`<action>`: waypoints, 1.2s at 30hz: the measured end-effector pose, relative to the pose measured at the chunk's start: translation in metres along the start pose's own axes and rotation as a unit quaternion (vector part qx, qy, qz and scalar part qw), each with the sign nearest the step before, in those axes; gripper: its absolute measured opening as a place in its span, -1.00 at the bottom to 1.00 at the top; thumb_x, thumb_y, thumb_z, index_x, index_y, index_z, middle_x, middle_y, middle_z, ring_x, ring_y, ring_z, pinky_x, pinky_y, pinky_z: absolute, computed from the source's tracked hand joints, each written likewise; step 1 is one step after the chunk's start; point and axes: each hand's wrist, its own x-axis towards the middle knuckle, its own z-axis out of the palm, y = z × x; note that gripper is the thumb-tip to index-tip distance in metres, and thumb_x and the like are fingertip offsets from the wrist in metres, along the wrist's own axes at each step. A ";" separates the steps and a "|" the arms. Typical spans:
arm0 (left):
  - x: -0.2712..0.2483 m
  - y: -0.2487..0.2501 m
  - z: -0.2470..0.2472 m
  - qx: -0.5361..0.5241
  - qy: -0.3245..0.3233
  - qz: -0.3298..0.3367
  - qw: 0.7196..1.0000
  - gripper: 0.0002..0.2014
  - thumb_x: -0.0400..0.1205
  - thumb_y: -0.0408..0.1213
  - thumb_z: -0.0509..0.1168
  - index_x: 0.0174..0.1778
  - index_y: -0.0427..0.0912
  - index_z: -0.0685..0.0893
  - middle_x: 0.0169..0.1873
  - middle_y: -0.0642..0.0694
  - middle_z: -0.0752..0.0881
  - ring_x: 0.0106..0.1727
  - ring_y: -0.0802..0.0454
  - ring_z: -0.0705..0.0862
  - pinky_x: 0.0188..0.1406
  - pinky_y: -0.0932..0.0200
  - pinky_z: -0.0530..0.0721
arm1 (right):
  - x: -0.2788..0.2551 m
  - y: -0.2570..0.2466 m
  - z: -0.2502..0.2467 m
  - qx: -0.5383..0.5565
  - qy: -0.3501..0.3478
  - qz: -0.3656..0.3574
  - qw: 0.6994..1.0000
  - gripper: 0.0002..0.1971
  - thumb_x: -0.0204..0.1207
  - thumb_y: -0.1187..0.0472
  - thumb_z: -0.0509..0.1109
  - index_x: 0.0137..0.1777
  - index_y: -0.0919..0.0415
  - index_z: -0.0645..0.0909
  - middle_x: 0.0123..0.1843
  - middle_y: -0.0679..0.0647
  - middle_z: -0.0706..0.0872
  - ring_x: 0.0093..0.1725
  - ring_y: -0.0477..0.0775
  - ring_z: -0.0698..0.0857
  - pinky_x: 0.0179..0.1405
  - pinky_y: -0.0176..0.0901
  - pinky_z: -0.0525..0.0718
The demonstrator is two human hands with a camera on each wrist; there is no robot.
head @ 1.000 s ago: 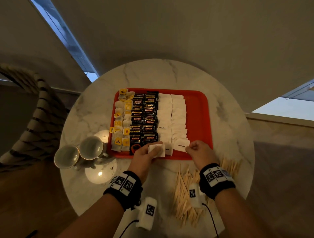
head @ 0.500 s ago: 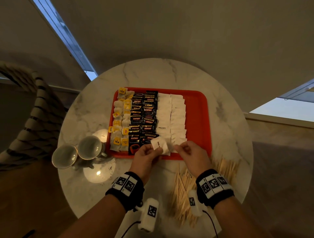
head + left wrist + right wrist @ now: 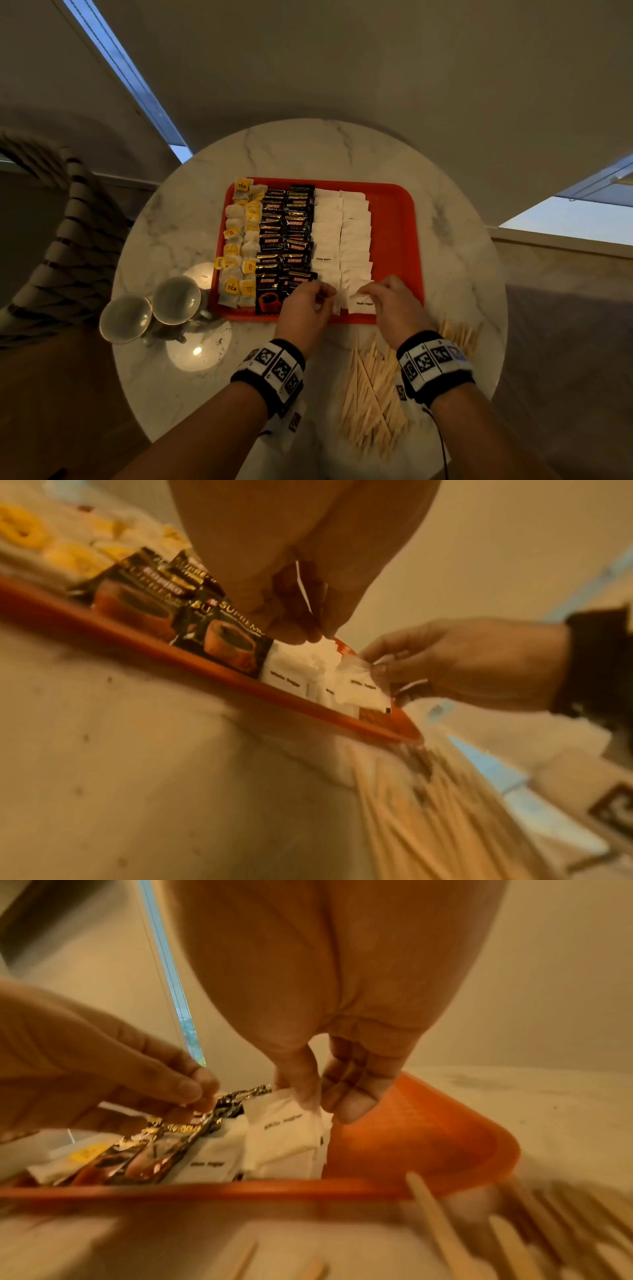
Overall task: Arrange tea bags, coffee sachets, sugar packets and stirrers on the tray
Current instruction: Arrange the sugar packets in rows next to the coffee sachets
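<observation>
A red tray (image 3: 394, 240) holds columns of tea bags (image 3: 239, 240), black coffee sachets (image 3: 286, 240) and white sugar packets (image 3: 342, 240). Both hands work at the near end of the sugar columns. My left hand (image 3: 318, 296) has its fingers curled, pinching a sugar packet (image 3: 303, 588) seen edge-on in the left wrist view, its fingertips (image 3: 301, 634) down on the packets' tops. My right hand (image 3: 371, 291) pinches the upper edge of another sugar packet (image 3: 284, 1131) with thumb and fingers. Wooden stirrers (image 3: 373, 394) lie heaped on the table under my right wrist.
The tray sits on a round marble table (image 3: 308, 154). Two cups (image 3: 125, 317) (image 3: 176, 299) stand left of the tray. A woven chair (image 3: 68, 240) is beyond the table's left edge. The tray's right strip is bare red.
The packet my left hand held up flat has come down between the hands at the tray's near edge. My right hand moved slightly left and now pinches the neighbouring packet.
</observation>
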 end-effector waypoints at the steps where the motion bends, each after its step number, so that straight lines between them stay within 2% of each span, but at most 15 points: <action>1: 0.002 0.000 0.001 0.054 -0.011 0.034 0.998 -0.83 0.71 -0.31 0.36 0.19 -0.09 0.73 0.16 0.02 0.71 0.21 0.10 0.64 0.31 0.17 0.64 | 0.002 -0.002 0.002 0.005 0.001 -0.003 1.000 -0.69 0.75 0.26 0.25 0.37 -0.07 0.64 0.23 -0.06 0.52 0.20 0.04 0.59 0.14 -0.17 0.59; 3: 0.006 -0.003 0.005 0.164 -0.037 0.109 0.980 -0.79 0.69 -0.32 0.37 0.23 -0.11 0.73 0.26 -0.03 0.67 0.35 -0.01 0.55 0.43 0.00 0.56 | 0.006 -0.005 0.007 0.006 0.019 0.018 1.000 -0.68 0.69 0.18 0.38 0.41 -0.03 0.56 0.29 -0.03 0.53 0.24 0.07 0.61 0.13 -0.16 0.59; 5: 0.012 -0.005 0.007 0.259 -0.073 0.169 0.948 -0.70 0.68 -0.32 0.37 0.34 -0.13 0.71 0.39 -0.09 0.63 0.46 -0.13 0.50 0.48 -0.15 0.52 | 0.008 -0.005 0.012 0.019 0.049 0.074 0.996 -0.55 0.57 0.10 0.52 0.41 0.01 0.49 0.30 0.00 0.54 0.23 0.09 0.63 0.16 -0.03 0.66; 8: 0.018 -0.008 0.006 0.375 -0.127 0.209 0.894 -0.54 0.75 -0.31 0.24 0.61 -0.14 0.48 0.62 -0.14 0.42 0.65 -0.19 0.33 0.62 -0.16 0.29 | 0.010 -0.003 0.021 0.079 0.066 0.148 0.984 -0.45 0.46 0.07 0.62 0.39 0.06 0.47 0.26 0.03 0.61 0.19 0.12 0.67 0.17 0.09 0.70; 11: 0.021 -0.011 0.002 0.441 -0.133 0.215 0.861 -0.48 0.78 -0.29 0.18 0.70 -0.11 0.32 0.69 -0.13 0.28 0.71 -0.17 0.21 0.70 -0.13 0.11 | 0.013 -0.004 0.031 0.115 0.060 0.148 0.980 -0.53 0.47 0.10 0.61 0.34 0.04 0.54 0.20 0.05 0.68 0.15 0.12 0.70 0.18 0.15 0.71; 14: 0.023 -0.015 -0.001 0.432 -0.135 0.219 0.864 -0.51 0.78 -0.28 0.19 0.67 -0.11 0.37 0.69 -0.14 0.31 0.70 -0.17 0.26 0.70 -0.11 0.13 | 0.016 -0.003 0.034 0.121 0.053 0.140 0.981 -0.57 0.48 0.06 0.59 0.31 0.03 0.57 0.19 0.03 0.67 0.14 0.11 0.69 0.18 0.17 0.71; 17: 0.026 -0.018 0.001 0.397 -0.124 0.236 0.878 -0.54 0.66 -0.30 0.39 0.51 -0.16 0.59 0.51 -0.22 0.56 0.52 -0.26 0.54 0.55 -0.20 0.44 | 0.020 -0.001 0.028 0.128 0.065 0.146 0.979 -0.56 0.53 0.02 0.55 0.37 0.07 0.57 0.22 0.01 0.61 0.10 0.07 0.68 0.15 0.08 0.72; 19: 0.032 -0.016 0.005 0.374 -0.101 0.237 0.891 -0.60 0.61 -0.26 0.45 0.39 -0.18 0.67 0.40 -0.23 0.64 0.41 -0.27 0.63 0.43 -0.22 0.57 | 0.023 -0.002 0.026 0.138 0.065 0.129 0.980 -0.55 0.55 0.04 0.54 0.41 0.06 0.57 0.24 0.01 0.59 0.11 0.07 0.69 0.16 0.05 0.72; 22: 0.045 -0.002 0.009 0.325 -0.076 0.233 0.913 -0.66 0.70 -0.17 0.36 0.38 -0.16 0.64 0.44 -0.20 0.59 0.47 -0.21 0.56 0.48 -0.15 0.53 | 0.027 -0.001 0.025 0.140 0.054 0.104 0.983 -0.55 0.55 -0.01 0.53 0.41 0.01 0.57 0.18 -0.05 0.62 0.10 0.04 0.69 0.18 0.08 0.73; 26: 0.072 0.010 0.016 0.295 -0.048 0.235 0.925 -0.62 0.74 -0.14 0.23 0.46 -0.18 0.57 0.52 -0.21 0.52 0.54 -0.18 0.47 0.58 -0.08 0.47 | 0.041 0.007 0.004 0.139 0.094 0.116 0.979 -0.41 0.60 -0.11 0.46 0.55 0.11 0.48 0.26 0.01 0.59 0.11 0.01 0.66 0.12 -0.11 0.64; 27: 0.079 0.012 0.020 0.292 -0.047 0.236 0.926 -0.59 0.75 -0.12 0.18 0.48 -0.20 0.55 0.52 -0.23 0.51 0.54 -0.20 0.47 0.59 -0.09 0.47 | 0.046 0.008 -0.001 0.144 0.108 0.109 0.978 -0.41 0.63 -0.08 0.43 0.59 0.12 0.45 0.32 0.04 0.58 0.17 0.05 0.66 0.16 -0.09 0.64; 29: 0.092 0.014 0.027 0.310 -0.057 0.233 0.920 -0.47 0.76 -0.02 0.04 0.59 -0.23 0.45 0.61 -0.26 0.44 0.63 -0.23 0.39 0.67 -0.12 0.37 | 0.060 0.008 -0.005 0.147 0.110 0.090 0.979 -0.42 0.70 0.00 0.35 0.67 0.09 0.35 0.51 0.11 0.50 0.40 0.16 0.62 0.39 0.07 0.63; 31: 0.100 0.012 0.032 0.344 -0.078 0.218 0.910 -0.41 0.79 0.01 0.05 0.72 -0.19 0.27 0.73 -0.24 0.24 0.75 -0.21 0.18 0.74 -0.11 0.12 | 0.070 0.005 -0.003 0.148 0.076 0.069 0.984 -0.39 0.74 0.10 0.28 0.75 0.02 0.19 0.68 0.11 0.35 0.61 0.17 0.44 0.58 0.19 0.49; 33: 0.102 0.008 0.035 0.362 -0.094 0.198 0.906 -0.38 0.80 0.00 0.08 0.76 -0.16 0.16 0.77 -0.21 0.10 0.79 -0.19 0.04 0.74 -0.13 0.01 | 0.075 0.002 -0.001 0.162 0.052 0.037 0.985 -0.38 0.75 0.17 0.25 0.77 -0.02 0.14 0.72 0.06 0.32 0.66 0.11 0.38 0.63 0.19 0.44; 36: 0.105 0.004 0.037 0.364 -0.082 0.203 0.905 -0.39 0.80 0.01 0.06 0.75 -0.17 0.20 0.77 -0.23 0.13 0.79 -0.20 0.07 0.75 -0.20 0.18 | 0.080 0.006 -0.001 0.192 0.061 0.024 0.979 -0.42 0.76 0.21 0.21 0.75 -0.05 0.20 0.70 -0.01 0.38 0.65 0.02 0.38 0.64 0.12 0.43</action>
